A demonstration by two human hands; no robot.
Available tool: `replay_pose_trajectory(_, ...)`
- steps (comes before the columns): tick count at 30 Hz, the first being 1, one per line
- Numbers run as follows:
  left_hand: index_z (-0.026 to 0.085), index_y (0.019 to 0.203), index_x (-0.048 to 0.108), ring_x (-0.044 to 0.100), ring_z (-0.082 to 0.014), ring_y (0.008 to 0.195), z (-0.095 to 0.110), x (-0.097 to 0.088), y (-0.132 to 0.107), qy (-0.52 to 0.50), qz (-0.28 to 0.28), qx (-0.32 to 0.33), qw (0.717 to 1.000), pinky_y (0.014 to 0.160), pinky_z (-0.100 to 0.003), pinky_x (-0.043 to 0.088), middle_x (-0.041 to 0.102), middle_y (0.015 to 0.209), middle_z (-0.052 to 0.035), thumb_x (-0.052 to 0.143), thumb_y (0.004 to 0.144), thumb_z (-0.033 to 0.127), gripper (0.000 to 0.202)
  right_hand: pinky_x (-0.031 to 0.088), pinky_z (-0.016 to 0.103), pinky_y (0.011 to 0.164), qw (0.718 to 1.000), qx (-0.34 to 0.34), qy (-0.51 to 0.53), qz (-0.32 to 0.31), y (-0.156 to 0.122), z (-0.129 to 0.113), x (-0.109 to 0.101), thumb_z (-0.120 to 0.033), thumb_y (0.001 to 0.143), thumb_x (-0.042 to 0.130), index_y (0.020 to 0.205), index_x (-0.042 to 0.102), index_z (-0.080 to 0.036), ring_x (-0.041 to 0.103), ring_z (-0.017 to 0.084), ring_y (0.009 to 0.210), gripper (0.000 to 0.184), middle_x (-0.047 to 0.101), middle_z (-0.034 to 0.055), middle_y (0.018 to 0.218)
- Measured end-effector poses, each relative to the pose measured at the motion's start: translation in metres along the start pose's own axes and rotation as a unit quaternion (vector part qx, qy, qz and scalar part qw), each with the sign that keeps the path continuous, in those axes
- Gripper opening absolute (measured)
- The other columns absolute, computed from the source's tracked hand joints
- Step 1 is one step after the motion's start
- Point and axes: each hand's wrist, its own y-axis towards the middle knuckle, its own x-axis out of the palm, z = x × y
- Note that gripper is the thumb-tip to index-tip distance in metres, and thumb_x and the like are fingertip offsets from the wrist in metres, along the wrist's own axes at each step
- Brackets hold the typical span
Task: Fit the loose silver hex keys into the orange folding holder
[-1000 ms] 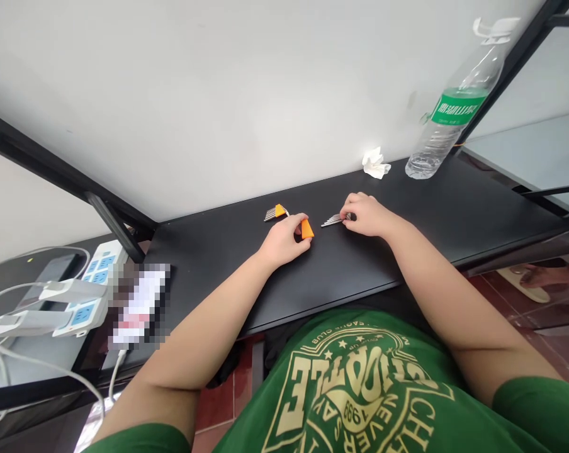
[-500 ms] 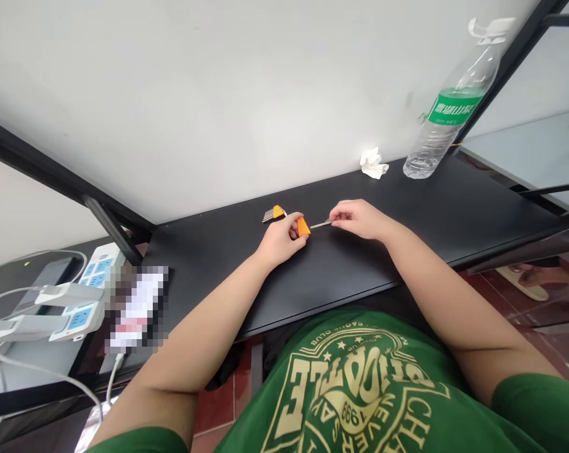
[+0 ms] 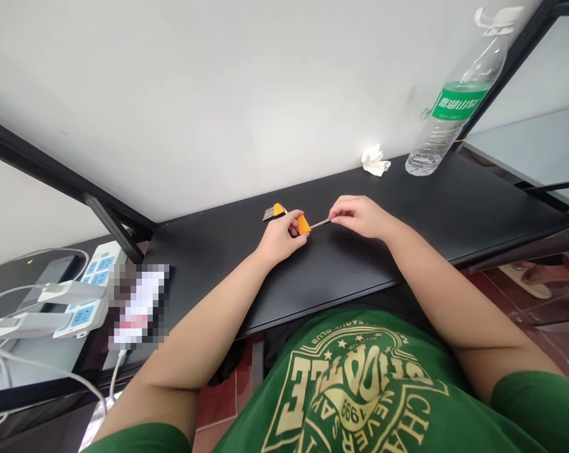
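My left hand (image 3: 281, 238) is closed around an orange wedge-shaped plastic holder (image 3: 303, 224), gripping it between thumb and fingers. From the holder's right side runs a thin metal rod (image 3: 320, 223), which looks like a hex key. The fingertips of my right hand (image 3: 355, 215) pinch the rod's far end, partly hiding it. Whether the rod sits inside the holder or only touches it, I cannot tell. Just behind my left hand, a second orange holder (image 3: 279, 209) with several metal rods lies on the black tabletop (image 3: 209, 251).
A crumpled white tissue (image 3: 375, 161) and a clear bottle with a green label (image 3: 459, 100) stand by the wall at the back right. To the left are a blurred-out phone (image 3: 140, 308) on a cable and a white power strip (image 3: 84, 314) with plugs.
Both hands keep almost the same place and grip. My right hand's fingers have shifted slightly on the rod, and the whole view has moved a little.
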Motion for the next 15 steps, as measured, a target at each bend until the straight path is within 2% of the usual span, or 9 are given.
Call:
replay_pose_trajectory(6,0.021,0.124,0.065,0.065,-0.0154,0.076,0.001,-0.001,-0.001,0.003,-0.003,0.007,1.0,0.082,-0.032,0.058,0.067,0.088,0.0011,0.074,0.079,0.031,0.047,0.047,0.033,0.071,1.0,-0.02,-0.016,-0.008,-0.001,0.001,-0.001,-0.023,0.092,0.063,0.092,0.078,-0.023,0.061,0.017,0.077,0.015,0.069,0.0045,0.098)
replay_pose_trajectory(10,0.021,0.123,0.066,0.065,-0.0152,0.075,0.005,0.0,-0.002,0.003,-0.007,0.016,1.0,0.079,-0.031,0.057,0.067,0.087,0.0013,0.075,0.08,0.032,0.045,0.049,0.033,0.07,0.999,0.015,0.01,-0.027,0.0,-0.003,0.003,-0.024,0.09,0.066,0.091,0.077,-0.023,0.062,0.017,0.076,0.011,0.069,0.0044,0.098)
replay_pose_trajectory(12,0.021,0.123,0.065,0.065,-0.015,0.075,0.008,0.001,-0.003,0.012,-0.01,0.024,1.0,0.078,-0.03,0.056,0.068,0.086,0.0014,0.075,0.081,0.032,0.045,0.051,0.032,0.065,0.993,0.072,0.078,-0.05,0.002,-0.009,0.012,-0.024,0.087,0.07,0.093,0.074,-0.022,0.063,0.016,0.07,0.008,0.068,0.0036,0.092)
replay_pose_trajectory(15,0.022,0.12,0.066,0.064,-0.0144,0.075,0.015,0.0,-0.004,0.042,-0.024,0.046,0.998,0.077,-0.029,0.054,0.069,0.086,0.0016,0.073,0.082,0.029,0.04,0.056,0.033,0.063,0.957,0.145,0.238,-0.079,0.007,-0.02,0.031,-0.02,0.084,0.07,0.102,0.062,-0.021,0.065,0.016,0.065,0.019,0.065,0.0002,0.083)
